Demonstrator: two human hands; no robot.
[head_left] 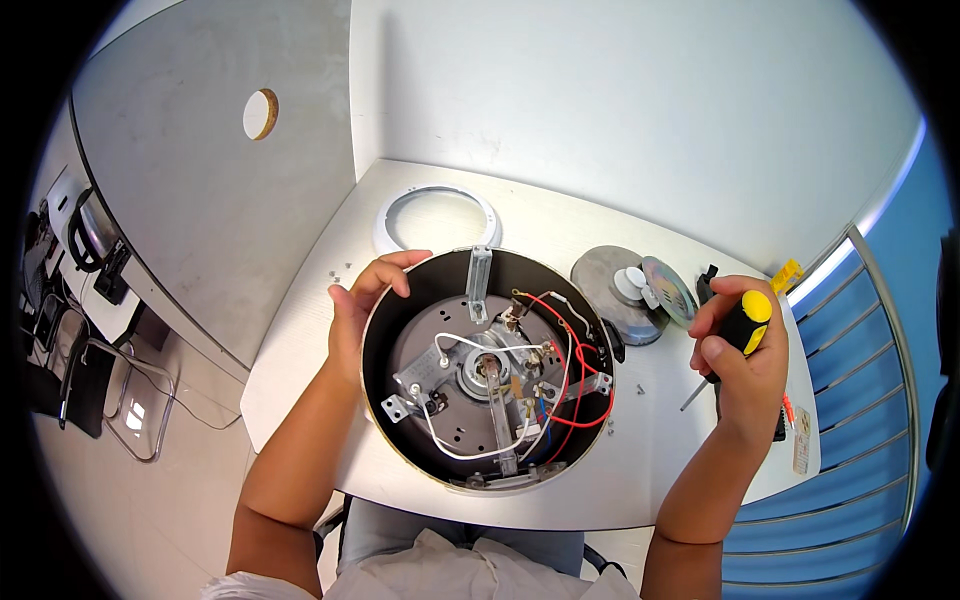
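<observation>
A round appliance housing (440, 300) with a dark inside shows metal brackets and red, white and blue wires (580, 420). My left hand (365, 305) grips its left rim. In my right hand (740, 370), to the right of the housing, is a yellow-and-black screwdriver (745, 320), its thin shaft pointing down to the left. A white plastic ring (390, 222) lies behind the housing. A grey disc (615, 310) with a white knob and a shiny round plate (670, 290) lie between the housing and my right hand.
The white table (300, 400) holds small screws (640, 389) and a yellow object (785, 277) at the right, against a white partition (630, 120). A grey panel (200, 200) stands left, with a chair (130, 420) beyond. A metal railing (870, 310) runs along the right.
</observation>
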